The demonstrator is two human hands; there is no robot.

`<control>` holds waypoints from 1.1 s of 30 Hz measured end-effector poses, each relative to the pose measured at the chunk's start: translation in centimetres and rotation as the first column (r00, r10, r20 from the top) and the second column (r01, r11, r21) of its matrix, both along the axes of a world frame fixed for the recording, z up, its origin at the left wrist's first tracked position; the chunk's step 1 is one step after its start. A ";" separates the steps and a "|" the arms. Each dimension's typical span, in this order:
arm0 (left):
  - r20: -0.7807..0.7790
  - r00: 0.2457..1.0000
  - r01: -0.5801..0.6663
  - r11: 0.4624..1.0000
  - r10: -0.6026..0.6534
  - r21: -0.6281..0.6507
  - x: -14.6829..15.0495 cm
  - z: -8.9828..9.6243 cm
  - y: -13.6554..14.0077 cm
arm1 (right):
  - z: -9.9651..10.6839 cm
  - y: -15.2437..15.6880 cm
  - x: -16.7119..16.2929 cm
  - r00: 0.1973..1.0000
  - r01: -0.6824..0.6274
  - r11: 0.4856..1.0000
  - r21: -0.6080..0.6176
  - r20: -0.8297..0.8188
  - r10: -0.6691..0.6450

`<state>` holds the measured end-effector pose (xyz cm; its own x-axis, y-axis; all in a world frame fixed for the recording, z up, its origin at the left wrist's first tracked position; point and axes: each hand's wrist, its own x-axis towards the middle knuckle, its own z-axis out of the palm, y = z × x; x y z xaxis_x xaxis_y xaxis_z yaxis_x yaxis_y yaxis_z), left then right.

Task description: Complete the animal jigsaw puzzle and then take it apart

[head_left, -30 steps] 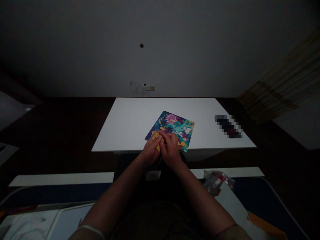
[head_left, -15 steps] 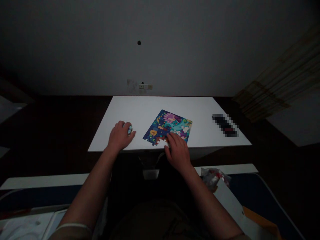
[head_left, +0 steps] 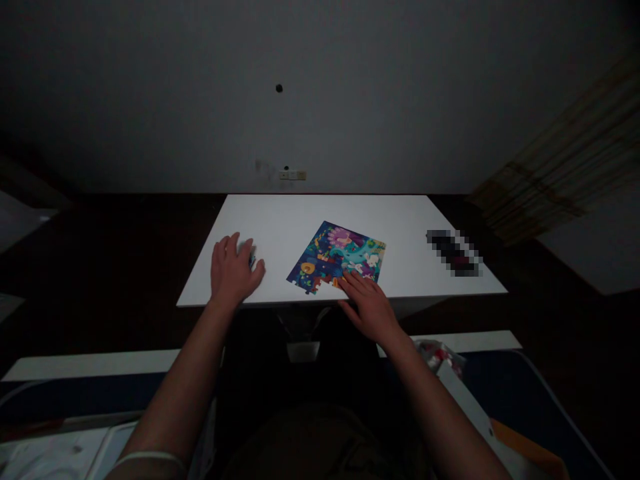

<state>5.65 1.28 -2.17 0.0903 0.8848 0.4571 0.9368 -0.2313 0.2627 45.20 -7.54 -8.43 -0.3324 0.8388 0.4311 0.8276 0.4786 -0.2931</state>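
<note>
And here's the jigsaw (head_left: 345,255), lying flat near the middle of the white table (head_left: 280,220), turned at an angle, with a toothed gap along its near edge! The right hand (head_left: 369,303) lays its fingers, extended and loosely parted, on the near right part, gripping nothing. Over to the left, the left hand (head_left: 233,270) arches above a small object (head_left: 253,260), fingers spread; whether they pinch it, I cannot tell.

Now, how does this jigsaw handle? Light and thin, I'd judge, stiff within each piece but weak at the joints, so lifting by 1 corner risks a break. Best hold: 2 flat palms under opposite sides, or single pieces by their edges. A smooth tabletop probably lets it slide.

The surface looks smooth, with a pixelated dark item (head_left: 454,253) off to the right. Beyond, a dim grey wall (head_left: 375,100) carries a socket strip (head_left: 293,175) and 1 round dark hole higher up; a striped curtain (head_left: 540,167) hangs at right.
</note>
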 end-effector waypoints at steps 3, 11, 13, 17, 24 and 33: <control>0.032 0.989 0.140 0.986 -0.144 0.090 2.9 0.2 -1.7 | -0.4 0.3 1.0 0.999 -0.045 0.999 -0.005 -0.014 0.045; 0.107 0.819 0.569 0.773 -0.564 -0.281 10.9 -2.3 -2.9 | 0.0 0.4 2.9 0.987 -0.128 0.990 -0.065 -0.103 0.121; 0.092 0.831 0.549 0.781 -0.549 -0.297 11.0 -2.8 -2.9 | 0.4 0.4 3.3 0.984 -0.144 0.988 -0.057 -0.114 0.137; 0.040 0.844 0.523 0.802 -0.536 -0.287 10.7 -3.1 -3.4 | 1.0 1.0 3.6 0.979 -0.154 0.988 -0.016 -0.136 0.151; -0.072 0.900 0.388 0.865 -0.430 -0.317 11.5 -1.3 -4.3 | 1.9 4.5 3.3 0.984 -0.146 0.985 -0.092 -0.112 0.135; 0.093 0.947 0.318 0.863 -0.306 -0.393 11.5 0.0 -3.8 | 1.7 5.8 3.2 0.971 -0.199 0.969 -0.145 -0.164 0.175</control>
